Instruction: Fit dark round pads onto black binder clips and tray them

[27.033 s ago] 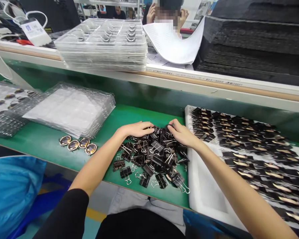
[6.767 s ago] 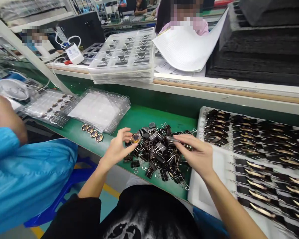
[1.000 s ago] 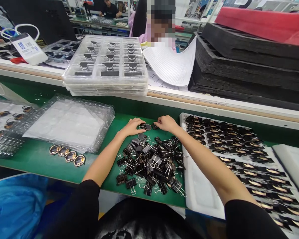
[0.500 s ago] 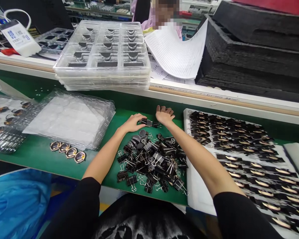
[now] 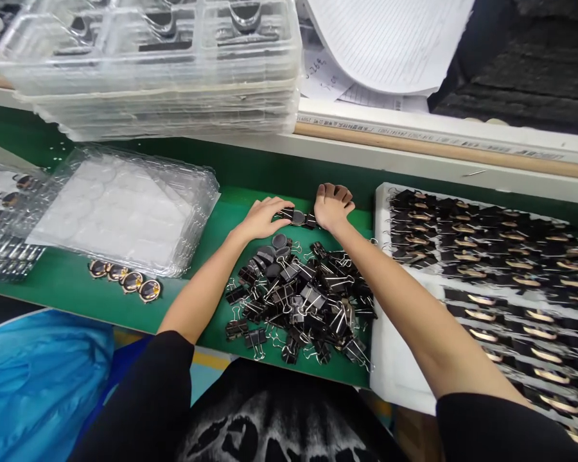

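Near the back of the green worktop, my left hand point(image 5: 260, 218) has its thumb and fingers closed round a black binder clip point(image 5: 285, 213). That clip sits at the left edge of a round grey disc point(image 5: 298, 218). Another black binder clip point(image 5: 311, 221) is at the disc's right edge, beside the heel of my right hand point(image 5: 333, 206). My right hand's fingers are apart and loosely bent, with nothing seen in them; whether it touches the clip I cannot tell. In front of both hands lies a heap of binder clips point(image 5: 313, 298), with some loose grey discs point(image 5: 266, 253) at its upper left.
Right of the heap, white trays point(image 5: 395, 359) carry rows of clipped gold-edged pieces point(image 5: 515, 263). Clear plastic trays point(image 5: 173, 250) lie left, several gold-rimmed round pieces point(image 5: 132, 281) before them. A tray stack point(image 5: 164, 106) and papers point(image 5: 390, 45) stand on the raised shelf point(image 5: 414, 141).
The view has tipped down and come closer to the worktop. Both hands stay by the disc and its clips; my left hand still grips its clip.
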The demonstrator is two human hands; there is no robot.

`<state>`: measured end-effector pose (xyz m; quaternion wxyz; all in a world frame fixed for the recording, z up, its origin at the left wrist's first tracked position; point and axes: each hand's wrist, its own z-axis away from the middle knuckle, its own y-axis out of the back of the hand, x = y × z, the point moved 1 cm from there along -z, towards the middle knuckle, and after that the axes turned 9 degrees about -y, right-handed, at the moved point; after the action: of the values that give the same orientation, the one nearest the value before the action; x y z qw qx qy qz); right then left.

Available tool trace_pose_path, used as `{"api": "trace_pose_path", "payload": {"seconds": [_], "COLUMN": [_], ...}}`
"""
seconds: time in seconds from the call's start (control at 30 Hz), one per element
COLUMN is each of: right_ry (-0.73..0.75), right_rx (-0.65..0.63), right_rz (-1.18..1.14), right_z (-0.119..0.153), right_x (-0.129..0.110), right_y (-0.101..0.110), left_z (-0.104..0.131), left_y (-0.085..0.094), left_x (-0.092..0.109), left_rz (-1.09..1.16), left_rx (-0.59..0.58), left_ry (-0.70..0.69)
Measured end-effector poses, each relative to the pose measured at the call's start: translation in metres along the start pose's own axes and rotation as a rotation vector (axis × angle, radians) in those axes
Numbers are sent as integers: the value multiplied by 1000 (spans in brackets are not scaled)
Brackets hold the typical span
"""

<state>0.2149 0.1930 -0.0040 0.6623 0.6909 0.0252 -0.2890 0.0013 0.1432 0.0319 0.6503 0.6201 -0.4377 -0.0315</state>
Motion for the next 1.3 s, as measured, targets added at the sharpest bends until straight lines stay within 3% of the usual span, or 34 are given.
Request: {"api": "trace_pose_path", "payload": {"seconds": [0.3, 0.47, 0.7, 0.77, 0.87, 0.93, 1.07, 1.13, 1.2, 1.3], "right_ry": [40, -7, -95, 59, 480, 652, 670, 662, 685, 743], "right_rx": [28, 22, -30, -149, -392, -428, -339, -266, -190, -144], "right_rz": [14, 19, -154, -288, -383, -325, -185, -185, -211, -229], "right_z": [-4, 3, 8, 9, 18, 29, 52, 64, 80, 111], "right_x": [4, -4, -20, -18, -15, -14, -17, -12, 3, 44], "right_y": [-4, 1, 36, 52, 69, 73, 77, 91, 116, 171], "left_z": [-5, -4, -1, -1, -2, -3, 0, 2, 2, 0], "left_y": [-6, -9, -6, -4, -4, -3, -1, 1, 3, 3], "left_x": [6, 3, 3, 2, -2, -4, -6, -7, -10, -12], "left_rz": [-77, -79, -47, 3, 124, 195, 207, 202, 214, 250], "left_rx": [-31, -8, 64, 107, 162, 185, 239, 293, 344, 370], "left_ry": [5, -16, -3, 16, 43, 52, 44, 48, 57, 61]}}
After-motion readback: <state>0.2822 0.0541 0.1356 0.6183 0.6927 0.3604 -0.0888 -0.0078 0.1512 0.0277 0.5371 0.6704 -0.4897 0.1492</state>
